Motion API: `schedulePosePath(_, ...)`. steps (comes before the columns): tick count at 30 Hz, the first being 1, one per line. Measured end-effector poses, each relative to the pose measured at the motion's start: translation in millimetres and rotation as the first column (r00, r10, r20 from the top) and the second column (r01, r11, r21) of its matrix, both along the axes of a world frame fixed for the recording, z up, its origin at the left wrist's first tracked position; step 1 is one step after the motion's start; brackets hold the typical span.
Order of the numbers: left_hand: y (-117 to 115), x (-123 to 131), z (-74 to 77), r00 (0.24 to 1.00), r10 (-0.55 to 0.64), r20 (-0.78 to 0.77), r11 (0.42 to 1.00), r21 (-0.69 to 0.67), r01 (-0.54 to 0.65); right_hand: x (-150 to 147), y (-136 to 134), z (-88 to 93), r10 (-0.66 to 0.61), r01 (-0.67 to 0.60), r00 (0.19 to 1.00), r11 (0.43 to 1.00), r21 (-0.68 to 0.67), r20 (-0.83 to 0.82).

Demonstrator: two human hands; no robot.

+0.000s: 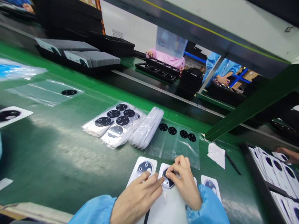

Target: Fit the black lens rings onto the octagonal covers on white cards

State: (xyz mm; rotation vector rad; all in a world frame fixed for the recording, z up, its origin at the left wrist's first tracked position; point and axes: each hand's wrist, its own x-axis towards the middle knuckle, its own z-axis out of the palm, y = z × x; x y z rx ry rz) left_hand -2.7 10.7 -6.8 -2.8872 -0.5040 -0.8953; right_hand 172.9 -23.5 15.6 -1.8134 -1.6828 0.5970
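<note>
A white phone-shaped panel (pixel 167 203) with a dark round camera patch (pixel 168 182) lies in front of me on the green bench. My right hand (pixel 184 180) bends over that patch, thumb and forefinger pinched at its upper edge; what they grip is hidden. Fingers outstretched, my left hand (pixel 142 194) rests across the panel with its fingertips beside the patch. Under and beyond the left fingers is a second white panel (pixel 153 163) with a round camera patch. Another panel (pixel 211 185) lies right of my right sleeve.
Clear bags with black discs (pixel 114 121), a stack of clear sleeves (pixel 147 127) and a clear sheet bearing black discs (pixel 172 130) lie beyond my hands. A black tray of panels (pixel 259 180) stands right, near another person's hand (pixel 291 154). A green post (pixel 252 102) slants down.
</note>
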Motion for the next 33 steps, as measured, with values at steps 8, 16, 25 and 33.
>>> schedulePosePath(8, 0.8, 0.2, -2.4, 1.000, -0.003, -0.018, 1.000, 0.030, 0.003, 1.1, 0.7, 1.5, 0.026, -0.027, 1.000, 0.999, -0.033, -0.005)
schedulePosePath(16, 0.7, 0.2, -2.9, 0.999, 0.007, -0.042, 0.998, 0.056, -0.005, 1.1, -0.7, 1.1, 0.039, -0.040, 0.999, 0.999, -0.024, -0.020)
schedulePosePath(25, 1.8, 3.3, 3.0, 0.994, 0.012, -0.113, 0.999, 0.046, -0.007, 1.1, -0.3, -0.5, 0.055, -0.056, 0.998, 0.998, -0.036, -0.005)
schedulePosePath(33, 2.0, 3.8, 3.1, 0.996, -0.015, -0.083, 1.000, 0.006, 0.016, 5.5, -0.1, 1.5, -0.073, 0.075, 0.996, 0.997, 0.021, -0.059)
